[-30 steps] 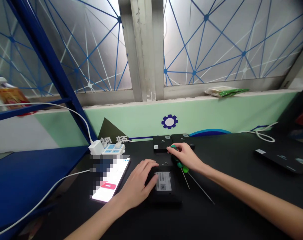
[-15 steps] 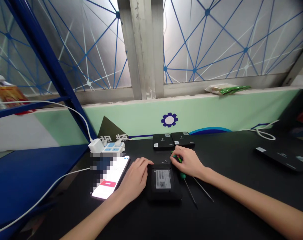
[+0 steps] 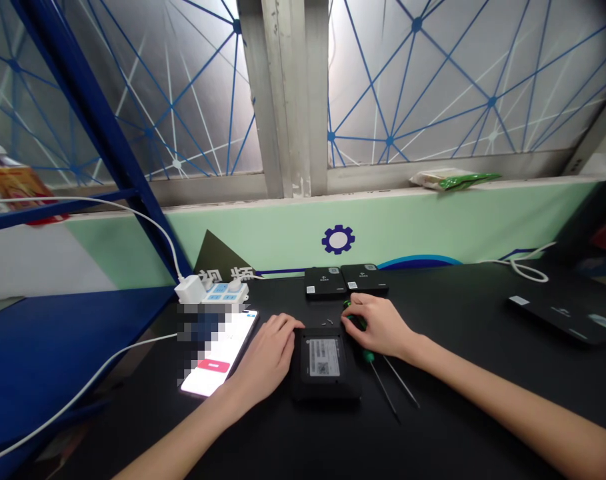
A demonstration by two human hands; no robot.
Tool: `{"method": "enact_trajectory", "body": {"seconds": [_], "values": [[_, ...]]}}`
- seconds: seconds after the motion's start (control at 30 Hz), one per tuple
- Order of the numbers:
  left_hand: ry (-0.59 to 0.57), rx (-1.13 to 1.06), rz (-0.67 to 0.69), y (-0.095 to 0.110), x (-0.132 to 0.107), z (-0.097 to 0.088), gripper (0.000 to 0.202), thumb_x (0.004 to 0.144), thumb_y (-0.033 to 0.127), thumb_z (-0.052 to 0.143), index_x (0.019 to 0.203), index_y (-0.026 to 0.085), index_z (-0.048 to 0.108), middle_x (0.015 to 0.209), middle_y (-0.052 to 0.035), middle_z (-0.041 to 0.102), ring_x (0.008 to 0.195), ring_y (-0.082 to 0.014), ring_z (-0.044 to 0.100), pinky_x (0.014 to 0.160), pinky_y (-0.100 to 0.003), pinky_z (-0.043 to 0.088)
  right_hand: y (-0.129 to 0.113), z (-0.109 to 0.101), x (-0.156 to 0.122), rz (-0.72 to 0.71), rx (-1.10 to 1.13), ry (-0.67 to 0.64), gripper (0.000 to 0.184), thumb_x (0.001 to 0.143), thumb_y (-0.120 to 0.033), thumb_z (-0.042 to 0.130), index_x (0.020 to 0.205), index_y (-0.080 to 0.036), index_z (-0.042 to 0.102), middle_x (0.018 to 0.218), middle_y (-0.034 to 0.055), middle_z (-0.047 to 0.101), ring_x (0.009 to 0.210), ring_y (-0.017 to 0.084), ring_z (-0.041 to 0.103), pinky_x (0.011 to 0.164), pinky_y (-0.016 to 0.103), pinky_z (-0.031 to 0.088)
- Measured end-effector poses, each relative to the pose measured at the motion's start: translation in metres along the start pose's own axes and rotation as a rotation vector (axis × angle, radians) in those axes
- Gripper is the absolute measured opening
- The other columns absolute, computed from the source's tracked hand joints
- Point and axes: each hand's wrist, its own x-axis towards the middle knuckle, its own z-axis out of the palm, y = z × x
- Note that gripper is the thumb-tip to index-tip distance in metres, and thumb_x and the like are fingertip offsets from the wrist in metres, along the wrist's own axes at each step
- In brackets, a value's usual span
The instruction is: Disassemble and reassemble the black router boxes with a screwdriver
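Observation:
A small black box (image 3: 325, 365) with a white label lies on the black table (image 3: 457, 373) in front of me. My left hand (image 3: 267, 357) rests at its left edge, fingers curled against it. My right hand (image 3: 377, 325) lies at the box's upper right corner, fingers closed over the green handles of two screwdrivers (image 3: 377, 373) whose thin shafts stretch toward me on the table. A few tiny screws (image 3: 327, 323) lie just beyond the box.
A lit phone (image 3: 217, 353) lies left of my left hand, with a white power strip (image 3: 210, 293) and cables behind it. Two more black boxes (image 3: 345, 280) sit by the wall. A flat black device (image 3: 565, 317) lies far right. Blue shelving stands left.
My left hand slid off the top of the box to its left edge. My right hand drew back from the far boxes toward the near box, and the screwdrivers shifted with it.

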Motion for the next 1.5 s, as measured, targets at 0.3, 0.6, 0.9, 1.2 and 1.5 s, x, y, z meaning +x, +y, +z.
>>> {"method": "enact_trajectory", "body": {"seconds": [0.3,0.6,0.9,1.2,1.5], "values": [[-0.008,0.044,0.001,-0.004,-0.001,0.003,0.03,0.103,0.018,0.031,0.116,0.023,0.058,0.12,-0.007,0.058,0.111,-0.0244,0.056,0.096,-0.042,0.049,-0.013,-0.009,-0.003,-0.162,0.105,0.081,0.02,0.091,-0.027,0.055,0.101,-0.018,0.071,0.097,0.0102,0.066,0.086,0.024,0.056,0.076,0.037,0.044],[-0.024,0.094,-0.042,-0.01,-0.004,0.009,0.037,0.103,0.019,0.032,0.133,0.022,0.053,0.145,-0.0089,0.051,0.135,-0.0237,0.046,0.113,-0.046,0.04,-0.049,-0.019,-0.011,-0.283,0.161,-0.198,0.081,0.072,-0.064,0.07,0.135,-0.015,0.059,0.132,0.0162,0.06,0.11,0.034,0.052,0.102,0.055,0.034],[-0.008,0.104,-0.035,-0.012,-0.005,0.008,0.038,0.103,0.022,0.032,0.133,0.021,0.055,0.144,-0.0091,0.053,0.136,-0.0246,0.047,0.112,-0.047,0.042,-0.051,-0.016,-0.012,-0.226,0.2,-0.256,0.083,0.072,-0.063,0.071,0.139,-0.017,0.055,0.134,0.0168,0.057,0.114,0.034,0.051,0.101,0.052,0.04],[-0.005,0.098,-0.03,-0.013,-0.005,0.009,0.036,0.104,0.023,0.033,0.133,0.021,0.055,0.143,-0.009,0.054,0.134,-0.0246,0.048,0.111,-0.047,0.042,-0.053,-0.024,-0.007,-0.251,0.189,-0.282,0.076,0.07,-0.053,0.073,0.135,-0.015,0.06,0.13,0.017,0.061,0.112,0.034,0.055,0.097,0.047,0.045],[-0.002,0.101,-0.027,-0.013,-0.005,0.007,0.036,0.104,0.023,0.034,0.133,0.022,0.055,0.141,-0.0086,0.055,0.133,-0.0245,0.05,0.11,-0.046,0.044,-0.066,-0.034,0.003,-0.292,0.063,-0.36,0.075,0.067,-0.05,0.073,0.13,-0.013,0.06,0.115,0.0173,0.067,0.098,0.034,0.059,0.087,0.045,0.049]]}}
